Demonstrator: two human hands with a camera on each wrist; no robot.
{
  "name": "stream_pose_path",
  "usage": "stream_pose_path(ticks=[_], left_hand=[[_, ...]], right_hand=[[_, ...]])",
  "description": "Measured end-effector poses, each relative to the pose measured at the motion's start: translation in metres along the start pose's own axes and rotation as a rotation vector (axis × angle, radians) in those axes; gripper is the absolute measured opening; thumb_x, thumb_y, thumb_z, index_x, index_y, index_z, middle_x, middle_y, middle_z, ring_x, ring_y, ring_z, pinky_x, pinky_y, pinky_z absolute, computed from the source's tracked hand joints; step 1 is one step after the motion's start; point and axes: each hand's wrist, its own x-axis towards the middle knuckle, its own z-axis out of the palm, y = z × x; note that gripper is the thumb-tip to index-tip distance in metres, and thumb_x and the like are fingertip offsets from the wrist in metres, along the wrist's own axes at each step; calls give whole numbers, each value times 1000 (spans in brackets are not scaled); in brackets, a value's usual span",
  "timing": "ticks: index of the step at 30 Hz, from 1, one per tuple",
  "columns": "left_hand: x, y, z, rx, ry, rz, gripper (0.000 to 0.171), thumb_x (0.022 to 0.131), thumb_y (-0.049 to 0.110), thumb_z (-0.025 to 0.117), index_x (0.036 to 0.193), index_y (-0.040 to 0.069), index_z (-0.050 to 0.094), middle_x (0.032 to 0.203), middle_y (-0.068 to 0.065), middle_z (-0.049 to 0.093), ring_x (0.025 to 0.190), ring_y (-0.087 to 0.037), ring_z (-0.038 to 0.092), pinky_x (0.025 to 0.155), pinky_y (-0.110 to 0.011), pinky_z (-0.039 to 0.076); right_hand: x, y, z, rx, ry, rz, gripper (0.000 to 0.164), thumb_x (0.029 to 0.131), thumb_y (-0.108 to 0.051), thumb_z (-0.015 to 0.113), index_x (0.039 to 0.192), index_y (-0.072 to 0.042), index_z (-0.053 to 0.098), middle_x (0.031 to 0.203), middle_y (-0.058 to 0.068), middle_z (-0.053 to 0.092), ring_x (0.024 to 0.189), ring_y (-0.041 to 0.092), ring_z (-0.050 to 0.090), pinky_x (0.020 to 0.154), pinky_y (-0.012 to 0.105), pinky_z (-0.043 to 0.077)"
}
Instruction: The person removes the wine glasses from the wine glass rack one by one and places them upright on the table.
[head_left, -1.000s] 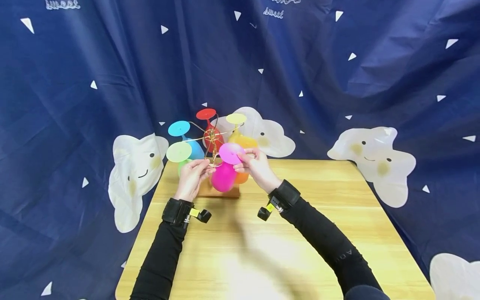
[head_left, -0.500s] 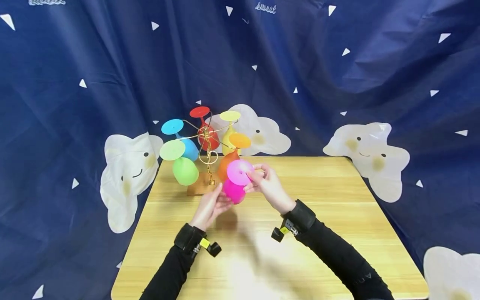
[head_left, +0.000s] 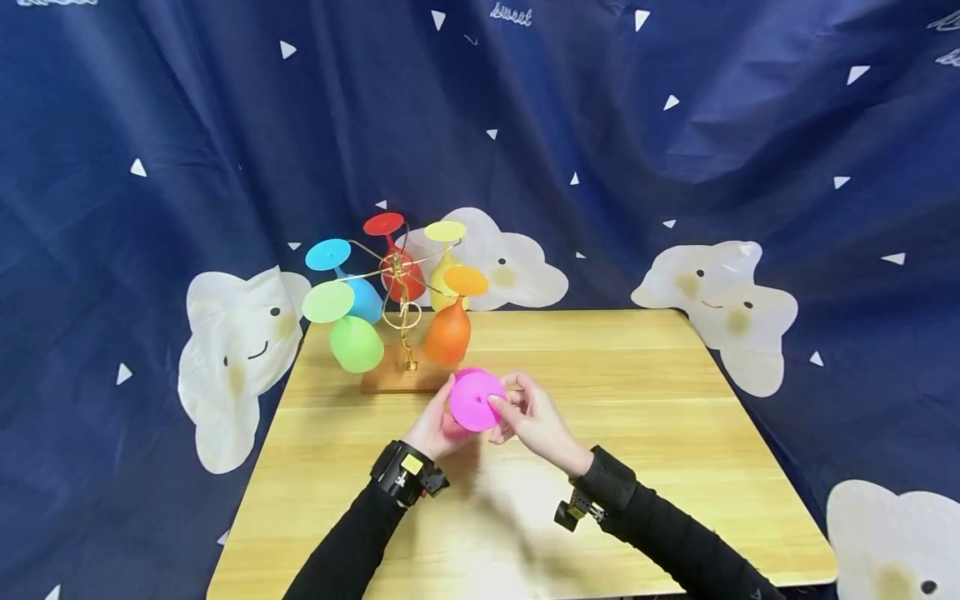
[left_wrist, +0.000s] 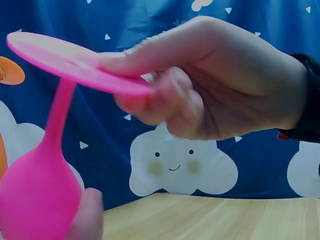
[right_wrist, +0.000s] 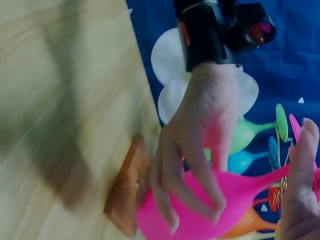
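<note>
A pink plastic goblet [head_left: 477,402] is held in both hands above the table, its round foot facing the head camera. My right hand [head_left: 536,425] pinches the rim of the foot between thumb and fingers, as the left wrist view shows on the foot [left_wrist: 50,52]. Fingers of my left hand [head_left: 432,427] curl round the bowl [right_wrist: 240,200], seen in the right wrist view. Just behind stands a gold wire rack [head_left: 405,333] on a wooden base [head_left: 378,382], the pink goblet apart from it.
Upside down on the rack hang green [head_left: 356,343], blue [head_left: 363,300], red [head_left: 405,283], yellow [head_left: 447,287] and orange [head_left: 447,333] goblets. The wooden table [head_left: 637,417] ends at a dark blue curtain [head_left: 600,108] with cloud prints.
The pink goblet has come away from the rack toward me, its foot tilting to face the camera. My left hand has left the wire rack and now holds the goblet's bowl.
</note>
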Motion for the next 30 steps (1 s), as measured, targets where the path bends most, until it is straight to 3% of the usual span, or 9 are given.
stream_pose_path(ticks=[2,5,8,12,15,18,23,27,30], left_hand=[[3,2,4,-20,4,14,88,101,52,54,158,-1,14,161,-21,27,143,-30,40,120,-34,34],[6,4,11,-37,-26,40,86,103,46,56,157,-3,9,161,-22,21,152,-29,25,123,-37,28],[10,5,22,12,-73,66,84,104,42,56,157,-2,7,161,-25,19,152,-32,23,124,-40,26],[13,2,38,122,-92,107,80,104,35,58,158,1,9,160,-29,17,151,-39,23,125,-47,24],[16,-4,47,276,-110,172,72,105,28,56,159,1,15,157,-34,23,147,-45,28,122,-55,27],[23,-12,53,488,-112,264,64,105,20,56,156,0,24,151,-36,35,139,-49,41,115,-60,37],[37,-26,61,825,-68,441,70,97,10,66,153,3,24,136,-33,53,115,-40,65,97,-51,57],[49,-39,66,1059,-64,583,85,90,4,74,156,2,19,139,-30,52,117,-36,62,93,-41,59],[61,-47,68,1232,-66,673,89,88,1,75,157,3,19,144,-28,48,122,-40,59,93,-43,59]], right_hand=[[0,2,-5,-41,1,6,22,105,-11,56,115,8,51,83,21,70,57,18,69,58,41,64],[5,3,-19,-154,54,12,33,108,-24,52,112,8,60,87,18,69,61,22,68,58,37,64],[18,1,-36,-257,145,56,46,109,-37,45,108,4,65,86,13,68,66,22,65,61,35,63],[37,-2,-59,-325,205,123,52,108,-45,46,113,4,62,93,19,69,82,33,70,71,41,64],[44,-3,-71,-337,184,172,59,104,-50,52,126,5,58,110,25,68,101,40,70,80,45,64],[44,-1,-77,-321,146,227,68,101,-52,58,137,5,51,123,26,64,109,37,68,81,43,64],[40,7,-82,-313,137,238,75,95,-47,70,145,3,45,132,25,59,111,34,66,79,38,64],[35,19,-87,-305,162,206,75,90,-38,78,144,1,44,130,23,60,112,33,64,83,39,63],[33,31,-93,-310,221,167,78,87,-33,82,144,1,42,130,22,60,114,33,63,90,41,59]])
